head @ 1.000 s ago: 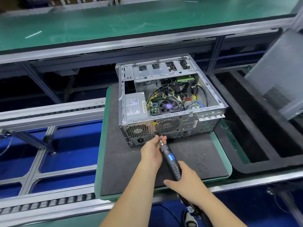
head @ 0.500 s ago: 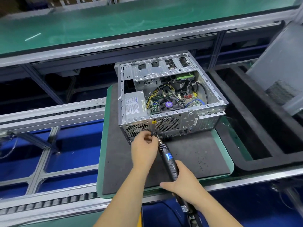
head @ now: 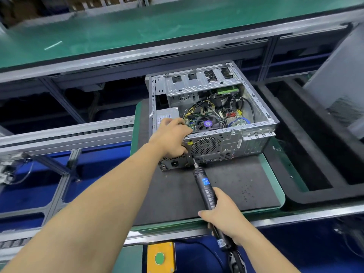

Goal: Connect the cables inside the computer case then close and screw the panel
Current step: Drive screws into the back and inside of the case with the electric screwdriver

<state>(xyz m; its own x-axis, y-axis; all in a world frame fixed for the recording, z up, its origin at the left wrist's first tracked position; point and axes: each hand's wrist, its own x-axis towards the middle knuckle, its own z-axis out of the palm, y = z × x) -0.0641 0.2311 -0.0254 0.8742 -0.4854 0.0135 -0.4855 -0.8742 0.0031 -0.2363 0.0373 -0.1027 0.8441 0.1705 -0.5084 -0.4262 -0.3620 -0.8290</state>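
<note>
Factory assembly line: roller conveyor (head: 65,133), green workbench (head: 137,26).

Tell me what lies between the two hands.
Head view: the black electric screwdriver, gripped by the right hand, its tip at the case below the left hand.

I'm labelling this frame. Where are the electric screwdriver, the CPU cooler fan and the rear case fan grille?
electric screwdriver (head: 204,185): head view, on its black barrel.
CPU cooler fan (head: 208,123): head view, on its purple hub.
rear case fan grille (head: 205,145): head view, on the round mesh.
</note>
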